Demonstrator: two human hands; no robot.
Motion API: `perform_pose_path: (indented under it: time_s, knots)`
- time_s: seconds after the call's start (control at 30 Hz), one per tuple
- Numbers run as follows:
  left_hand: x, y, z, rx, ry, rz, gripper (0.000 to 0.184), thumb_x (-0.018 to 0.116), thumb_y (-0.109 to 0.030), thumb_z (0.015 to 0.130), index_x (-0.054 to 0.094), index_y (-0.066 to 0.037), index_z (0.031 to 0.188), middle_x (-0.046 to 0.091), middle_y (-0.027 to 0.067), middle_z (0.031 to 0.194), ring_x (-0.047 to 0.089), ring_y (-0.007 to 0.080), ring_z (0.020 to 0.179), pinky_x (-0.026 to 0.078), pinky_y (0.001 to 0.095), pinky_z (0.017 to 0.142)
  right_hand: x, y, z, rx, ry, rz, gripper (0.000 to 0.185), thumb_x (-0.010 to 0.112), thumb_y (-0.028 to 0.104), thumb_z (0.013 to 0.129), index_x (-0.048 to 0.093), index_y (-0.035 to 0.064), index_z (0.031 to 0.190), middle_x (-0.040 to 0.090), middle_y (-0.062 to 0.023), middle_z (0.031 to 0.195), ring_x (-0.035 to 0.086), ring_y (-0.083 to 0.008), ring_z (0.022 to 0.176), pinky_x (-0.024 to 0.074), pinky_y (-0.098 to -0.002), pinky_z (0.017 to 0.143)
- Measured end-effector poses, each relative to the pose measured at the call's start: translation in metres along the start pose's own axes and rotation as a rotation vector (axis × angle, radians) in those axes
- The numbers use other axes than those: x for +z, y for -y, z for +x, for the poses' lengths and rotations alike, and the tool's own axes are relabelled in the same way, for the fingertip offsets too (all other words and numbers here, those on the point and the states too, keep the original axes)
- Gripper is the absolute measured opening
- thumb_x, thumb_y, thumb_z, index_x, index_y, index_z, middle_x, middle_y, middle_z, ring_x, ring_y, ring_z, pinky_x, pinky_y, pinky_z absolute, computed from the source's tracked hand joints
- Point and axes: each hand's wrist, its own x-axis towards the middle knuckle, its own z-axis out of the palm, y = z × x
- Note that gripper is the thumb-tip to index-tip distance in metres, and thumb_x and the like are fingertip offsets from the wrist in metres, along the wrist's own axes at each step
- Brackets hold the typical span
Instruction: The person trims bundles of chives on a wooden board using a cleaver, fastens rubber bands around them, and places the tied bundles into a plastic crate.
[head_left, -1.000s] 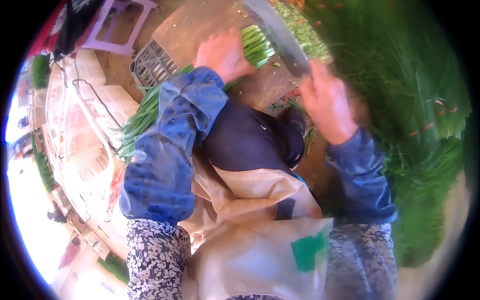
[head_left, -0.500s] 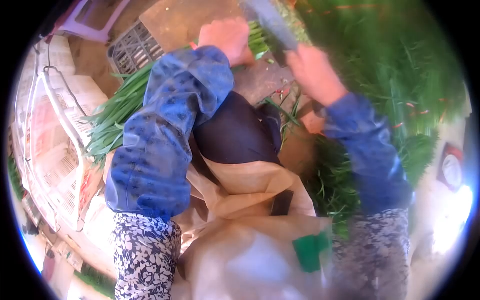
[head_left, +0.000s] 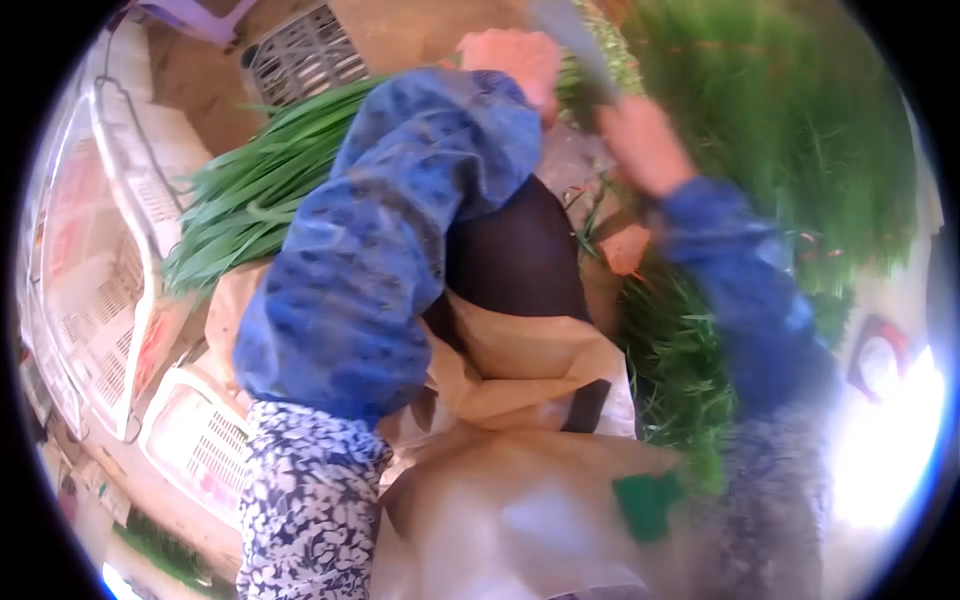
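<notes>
- Greens (head_left: pixel 265 190): long, flat, smooth leaves in a loose bunch, crossing the board's near left edge and fanning out beyond it.
- Left hand (head_left: pixel 515 60): over the board, closed round the bunch, fingers pressed together.
- Right hand (head_left: pixel 650 145): closed on the knife (head_left: pixel 575 40), whose broad metal blade slants up and left, just beside the bunch's end.
- Board (head_left: pixel 400 28): flat, brown; bare left of the left hand, with chopped bits (head_left: pixel 622 50) near its right edge.
- Crate (head_left: pixel 308 55): grey plastic lattice, near the board's left edge.
- Blade and right hand are blurred; the knife's handle is hidden, its tip cut off or indistinct. The left sleeve (head_left: pixel 390 220) covers the bunch's middle.
</notes>
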Motion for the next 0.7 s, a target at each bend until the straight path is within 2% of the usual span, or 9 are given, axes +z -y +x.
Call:
perform_pose_path:
  time_s: [0.03, 0.07, 0.17, 0.27, 0.33, 0.37, 0.4, 0.53, 0.7]
  knots:
    - [0.001, 0.0, 0.0, -0.029, -0.026, 0.009, 0.07, 0.083, -0.039, 0.056, 0.059, 0.001, 0.108, 0.068, 0.0191, 0.105, 0.066, 0.0355, 0.098, 0.053, 0.0442, 0.083, 0.03, -0.028, 0.012, -0.216, -0.253, -0.211, 0.027, 0.047, 0.019, 0.093, 0.058, -0.0039, 0.084, 0.057, -0.0138, 0.059, 0.06, -0.0251, 0.048, 0.046, -0.0427, 0.047]
    - [0.002, -0.002, -0.002, -0.011, -0.034, 0.008, 0.07, 0.083, -0.039, 0.056, 0.059, 0.001, 0.108, 0.068, 0.0191, 0.105, 0.066, 0.0355, 0.098, 0.053, 0.0442, 0.083, 0.013, -0.002, 0.003, 0.026, -0.076, -0.107, 0.029, 0.048, 0.021, 0.093, 0.058, -0.0041, 0.084, 0.06, -0.0184, 0.064, 0.062, -0.0313, 0.055, 0.0488, -0.0457, 0.055]
    - [0.017, 0.003, -0.001, 0.056, -0.177, 0.043, 0.067, 0.081, -0.037, 0.058, 0.059, 0.001, 0.108, 0.068, 0.0195, 0.102, 0.068, 0.0363, 0.092, 0.055, 0.0443, 0.077, -0.009, 0.016, -0.018, 0.115, -0.037, -0.008, 0.029, 0.049, 0.022, 0.093, 0.059, -0.004, 0.085, 0.061, -0.0219, 0.07, 0.063, -0.037, 0.062, 0.0494, -0.0466, 0.06]
    - [0.012, 0.001, 0.0, 0.018, -0.052, -0.007, 0.066, 0.081, -0.037, 0.058, 0.059, -0.001, 0.108, 0.068, 0.0201, 0.102, 0.067, 0.0364, 0.093, 0.055, 0.0443, 0.078, 0.012, 0.012, -0.038, 0.283, 0.112, 0.239, 0.028, 0.05, 0.022, 0.092, 0.058, -0.0039, 0.086, 0.061, -0.025, 0.073, 0.061, -0.0431, 0.067, 0.0491, -0.048, 0.063]
    - [0.014, 0.005, 0.002, 0.048, -0.096, 0.021, 0.065, 0.081, -0.038, 0.057, 0.06, -0.002, 0.106, 0.068, 0.0207, 0.1, 0.067, 0.0363, 0.092, 0.055, 0.0451, 0.078, 0.056, -0.004, -0.013, -0.159, -0.354, -0.205, 0.027, 0.051, 0.022, 0.091, 0.057, -0.0033, 0.085, 0.062, -0.0259, 0.078, 0.061, -0.0448, 0.073, 0.0483, -0.0505, 0.065]
    - [0.02, 0.002, -0.002, 0.032, -0.107, 0.019, 0.066, 0.081, -0.038, 0.056, 0.059, -0.002, 0.106, 0.068, 0.0206, 0.101, 0.067, 0.0368, 0.094, 0.054, 0.0458, 0.079, 0.058, -0.001, -0.004, 0.156, -0.241, -0.003, 0.024, 0.052, 0.022, 0.09, 0.056, -0.0017, 0.087, 0.063, -0.0278, 0.085, 0.06, -0.0477, 0.08, 0.0463, -0.0547, 0.069]
    - [0.02, 0.002, -0.001, 0.011, -0.142, 0.023, 0.067, 0.081, -0.038, 0.056, 0.058, -0.001, 0.106, 0.067, 0.0205, 0.102, 0.066, 0.0372, 0.095, 0.054, 0.0464, 0.08, 0.053, -0.003, -0.005, 0.152, -0.3, 0.011, 0.024, 0.052, 0.022, 0.09, 0.056, -0.0017, 0.087, 0.063, -0.0278, 0.085, 0.06, -0.0477, 0.08, 0.0463, -0.0547, 0.069]
    - [0.01, 0.013, -0.03, 0.116, -0.303, -0.089, 0.115, 0.086, -0.049, 0.049, 0.037, 0.002, 0.139, 0.052, 0.0285, 0.131, 0.053, 0.0419, 0.12, 0.043, 0.045, 0.101, 0.027, 0.001, -0.026, 0.233, -0.188, -0.051, 0.02, 0.049, 0.02, 0.09, 0.053, 0.0017, 0.096, 0.063, -0.029, 0.08, 0.061, -0.049, 0.077, 0.0466, -0.0568, 0.069]
    - [-0.006, 0.056, -0.073, 0.019, -0.193, -0.228, 0.133, 0.088, -0.054, 0.049, 0.022, 0.005, 0.148, 0.037, 0.0321, 0.144, 0.038, 0.041, 0.136, 0.031, 0.0437, 0.112, 0.027, -0.021, -0.033, 0.185, -0.3, -0.221, 0.015, 0.048, 0.017, 0.089, 0.051, 0.0057, 0.098, 0.067, -0.0219, 0.073, 0.067, -0.0417, 0.067, 0.0529, -0.0531, 0.062]
